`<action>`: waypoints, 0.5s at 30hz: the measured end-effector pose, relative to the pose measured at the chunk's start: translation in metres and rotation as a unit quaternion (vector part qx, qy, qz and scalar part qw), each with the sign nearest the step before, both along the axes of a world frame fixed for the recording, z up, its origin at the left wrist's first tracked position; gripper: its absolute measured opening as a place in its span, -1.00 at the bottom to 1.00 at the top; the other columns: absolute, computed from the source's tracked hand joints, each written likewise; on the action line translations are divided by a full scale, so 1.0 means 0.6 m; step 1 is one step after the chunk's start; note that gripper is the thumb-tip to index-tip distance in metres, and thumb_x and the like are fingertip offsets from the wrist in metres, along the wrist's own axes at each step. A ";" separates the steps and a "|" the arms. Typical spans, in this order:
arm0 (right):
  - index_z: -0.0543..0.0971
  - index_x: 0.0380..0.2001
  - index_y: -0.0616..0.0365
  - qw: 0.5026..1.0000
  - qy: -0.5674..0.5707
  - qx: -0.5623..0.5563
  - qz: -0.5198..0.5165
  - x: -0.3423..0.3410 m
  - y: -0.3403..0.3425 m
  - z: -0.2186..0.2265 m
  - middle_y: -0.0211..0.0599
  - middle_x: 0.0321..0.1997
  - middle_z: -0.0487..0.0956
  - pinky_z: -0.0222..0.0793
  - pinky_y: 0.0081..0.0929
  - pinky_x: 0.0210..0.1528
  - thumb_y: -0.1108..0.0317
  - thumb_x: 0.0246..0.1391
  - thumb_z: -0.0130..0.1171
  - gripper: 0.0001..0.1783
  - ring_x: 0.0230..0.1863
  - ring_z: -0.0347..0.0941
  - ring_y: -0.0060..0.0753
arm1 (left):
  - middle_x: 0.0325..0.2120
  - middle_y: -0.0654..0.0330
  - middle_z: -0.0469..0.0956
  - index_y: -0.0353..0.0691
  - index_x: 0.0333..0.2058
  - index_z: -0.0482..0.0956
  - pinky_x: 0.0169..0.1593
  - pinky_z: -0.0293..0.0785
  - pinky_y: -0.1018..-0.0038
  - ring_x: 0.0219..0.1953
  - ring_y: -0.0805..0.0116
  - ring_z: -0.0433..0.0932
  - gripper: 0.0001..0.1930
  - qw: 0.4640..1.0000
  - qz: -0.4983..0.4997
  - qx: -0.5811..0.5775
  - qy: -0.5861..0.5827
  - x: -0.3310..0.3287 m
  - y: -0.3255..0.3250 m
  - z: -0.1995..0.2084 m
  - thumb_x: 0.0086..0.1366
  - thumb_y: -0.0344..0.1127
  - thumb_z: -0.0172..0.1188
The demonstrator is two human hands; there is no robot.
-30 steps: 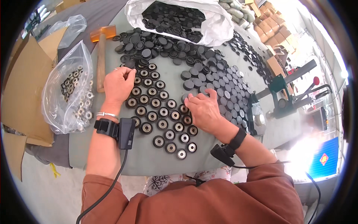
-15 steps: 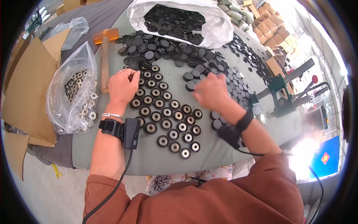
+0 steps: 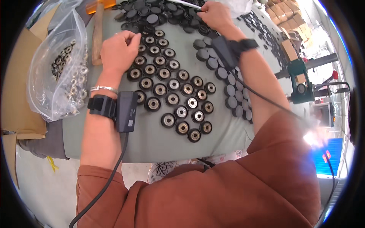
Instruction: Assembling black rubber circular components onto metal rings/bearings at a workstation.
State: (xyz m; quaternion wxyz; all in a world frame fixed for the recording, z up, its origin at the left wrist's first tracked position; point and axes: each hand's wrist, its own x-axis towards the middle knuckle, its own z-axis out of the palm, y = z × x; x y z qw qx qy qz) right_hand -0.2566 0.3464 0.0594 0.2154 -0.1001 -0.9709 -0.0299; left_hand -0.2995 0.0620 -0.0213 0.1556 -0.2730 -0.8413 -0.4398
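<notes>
My left hand (image 3: pixel 120 52) rests at the left edge of the black wheels with metal bearings (image 3: pixel 160 89), which lie in uneven rows on the table. Its fingers are curled together, and whatever they hold, if anything, is hidden. Farther off to the right, my right hand (image 3: pixel 216 17) is at the rim of the white bag (image 3: pixel 186 3), over the heap of black round caps (image 3: pixel 152 19). Thumb and fingers are pinched there; what is between them does not show clearly. More black caps (image 3: pixel 221 73) lie in rows beneath my right forearm.
A clear plastic bag of small bearings (image 3: pixel 57 81) lies on the left beside a cardboard box (image 3: pixel 19 91). A mallet with a wooden handle (image 3: pixel 97 38) lies beyond my left hand. On the right stands a green hand press (image 3: pixel 300 81). Loose caps (image 3: pixel 262 30) spread at the far right.
My right hand has moved away from me, from the caps on the right to the bag's rim. The view has shifted, so the table stuff appears higher and closer. My left hand stays by the wheels.
</notes>
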 end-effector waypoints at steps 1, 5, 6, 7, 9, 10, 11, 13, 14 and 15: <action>0.61 -0.45 0.12 0.997 -0.022 -0.074 -0.014 0.036 -0.015 0.003 -0.23 -0.52 0.60 0.45 -0.35 -0.32 0.22 -0.18 0.22 -0.77 -0.45 0.55 -0.26 | -0.57 0.12 0.57 -0.16 -0.48 0.63 -0.38 0.44 0.32 -0.50 0.15 0.55 -0.76 1.000 -0.004 -0.003 -0.007 -0.003 0.001 -0.008 0.14 -0.11 0.18; 0.59 -0.38 0.14 0.980 -0.046 -0.194 0.021 0.239 -0.109 -0.025 -0.21 -0.55 0.59 0.46 -0.36 -0.36 0.29 -0.17 0.21 -0.76 -0.49 0.54 -0.20 | -0.58 0.17 0.59 -0.14 -0.46 0.64 -0.39 0.44 0.34 -0.51 0.20 0.55 -0.77 1.000 0.005 0.001 0.012 -0.006 -0.002 -0.019 0.14 -0.10 0.19; 0.58 -0.34 0.15 0.987 -0.014 -0.154 0.047 0.281 -0.125 -0.039 -0.19 -0.51 0.59 0.46 -0.34 -0.35 0.35 -0.11 0.18 -0.79 -0.48 0.53 -0.15 | -0.58 0.18 0.59 -0.13 -0.46 0.64 -0.39 0.44 0.35 -0.51 0.21 0.55 -0.77 1.000 0.001 0.003 0.006 -0.006 0.001 -0.020 0.14 -0.10 0.19; 0.57 -0.33 0.15 0.989 -0.008 -0.142 0.047 0.309 -0.143 -0.043 -0.20 -0.48 0.59 0.45 -0.33 -0.33 0.38 -0.09 0.16 -0.80 -0.46 0.52 -0.14 | -0.58 0.19 0.59 -0.13 -0.46 0.64 -0.38 0.44 0.36 -0.51 0.22 0.56 -0.76 1.000 -0.004 0.006 0.002 -0.007 0.003 -0.018 0.14 -0.10 0.18; 0.56 -0.31 0.14 0.990 -0.003 -0.136 0.047 0.334 -0.160 -0.063 -0.22 -0.44 0.60 0.45 -0.33 -0.32 0.41 -0.08 0.14 -0.81 -0.43 0.52 -0.14 | -0.58 0.20 0.60 -0.13 -0.46 0.64 -0.39 0.44 0.37 -0.52 0.24 0.56 -0.75 1.000 0.004 -0.012 0.005 -0.005 0.004 -0.015 0.15 -0.08 0.18; 0.56 -0.31 0.13 0.992 0.010 -0.099 0.073 0.340 -0.162 -0.076 -0.24 -0.42 0.59 0.44 -0.33 -0.30 0.43 -0.07 0.13 -0.81 -0.40 0.51 -0.16 | -0.58 0.20 0.60 -0.12 -0.46 0.64 -0.39 0.45 0.37 -0.52 0.24 0.55 -0.75 1.000 0.001 -0.005 -0.005 -0.005 0.003 -0.018 0.14 -0.08 0.18; 0.55 -0.30 0.12 0.993 0.024 -0.063 0.099 0.346 -0.165 -0.085 -0.27 -0.39 0.58 0.44 -0.34 -0.29 0.44 -0.07 0.12 -0.80 -0.36 0.50 -0.18 | -0.58 0.20 0.60 -0.12 -0.46 0.64 -0.39 0.45 0.38 -0.53 0.25 0.55 -0.75 1.000 -0.003 0.002 -0.014 -0.006 0.002 -0.019 0.14 -0.07 0.18; 0.53 -0.29 0.12 0.994 -0.006 -0.033 0.099 0.356 -0.176 -0.094 -0.27 -0.37 0.54 0.43 -0.35 -0.28 0.45 -0.09 0.13 -0.79 -0.31 0.48 -0.20 | -0.59 0.21 0.59 -0.12 -0.45 0.64 -0.38 0.45 0.38 -0.52 0.25 0.56 -0.75 1.000 -0.003 -0.008 -0.004 -0.008 -0.002 -0.021 0.14 -0.07 0.18; 0.52 -0.28 0.15 0.994 -0.001 -0.021 0.108 0.360 -0.180 -0.096 -0.26 -0.35 0.53 0.42 -0.35 -0.27 0.45 -0.09 0.13 -0.78 -0.31 0.47 -0.20 | -0.58 0.21 0.60 -0.12 -0.45 0.64 -0.37 0.45 0.38 -0.51 0.26 0.56 -0.75 1.000 -0.006 -0.007 -0.006 -0.009 -0.002 -0.020 0.14 -0.07 0.18; 0.52 -0.27 0.17 0.993 0.004 -0.009 0.117 0.363 -0.184 -0.097 -0.24 -0.33 0.52 0.42 -0.34 -0.26 0.45 -0.09 0.12 -0.77 -0.30 0.47 -0.20 | -0.58 0.21 0.60 -0.13 -0.44 0.65 -0.37 0.45 0.39 -0.51 0.26 0.56 -0.74 1.000 -0.010 -0.005 -0.008 -0.009 -0.002 -0.020 0.14 -0.07 0.18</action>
